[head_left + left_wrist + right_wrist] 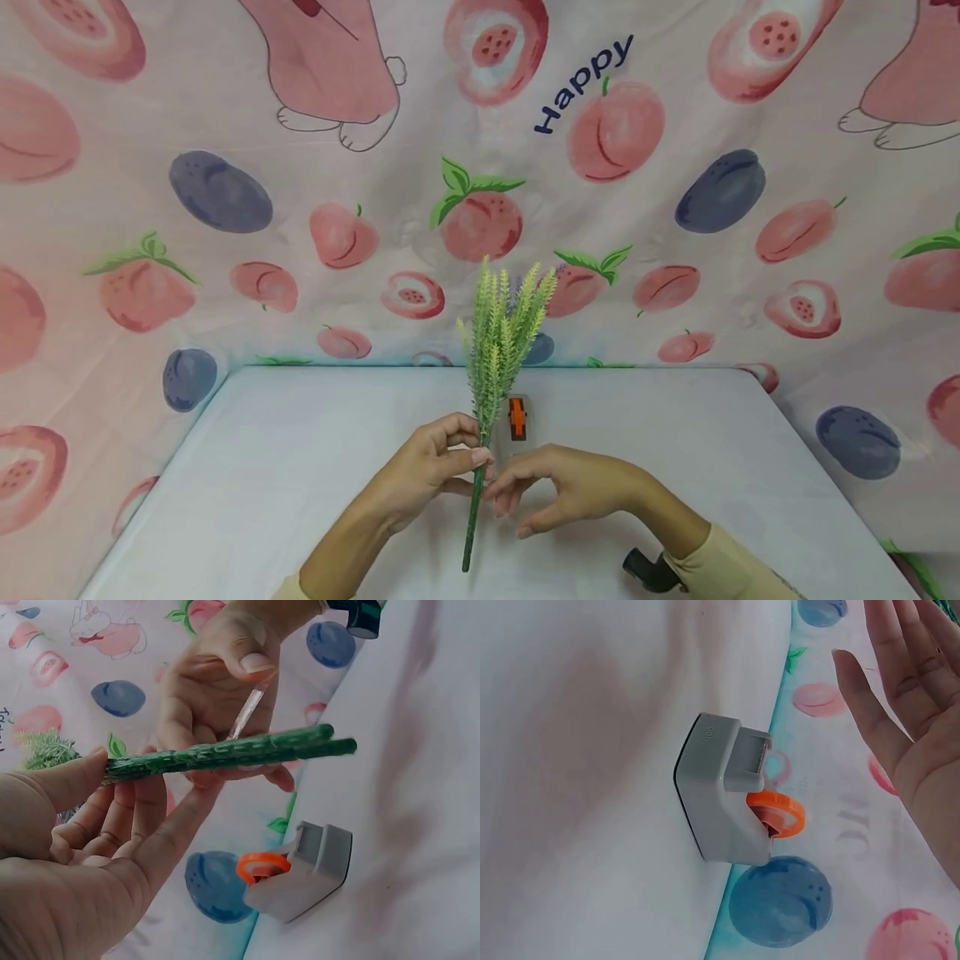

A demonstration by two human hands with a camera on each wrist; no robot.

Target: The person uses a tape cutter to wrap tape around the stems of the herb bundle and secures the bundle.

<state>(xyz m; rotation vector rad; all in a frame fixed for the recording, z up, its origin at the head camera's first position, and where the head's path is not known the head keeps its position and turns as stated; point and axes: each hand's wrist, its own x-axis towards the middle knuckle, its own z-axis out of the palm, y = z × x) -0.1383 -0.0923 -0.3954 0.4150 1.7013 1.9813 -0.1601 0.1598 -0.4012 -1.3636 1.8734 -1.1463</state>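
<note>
My left hand [427,467] pinches a bunch of artificial lavender [498,333] between thumb and fingers, the spikes pointing up and the stem ends down. Two green stems [255,750] lie side by side in the left wrist view. Just right of the stems is my right hand [577,483], its fingers loosely bent at the stems and its thumb apart from them. A short strip of clear tape [247,712] stretches from the right thumb tip to the stems. Beyond the hands stands a grey tape dispenser [724,799] with an orange core.
The white table [247,467] ends at a fruit-patterned cloth [405,208] hanging behind it. A black object [648,571] sits by the right wrist.
</note>
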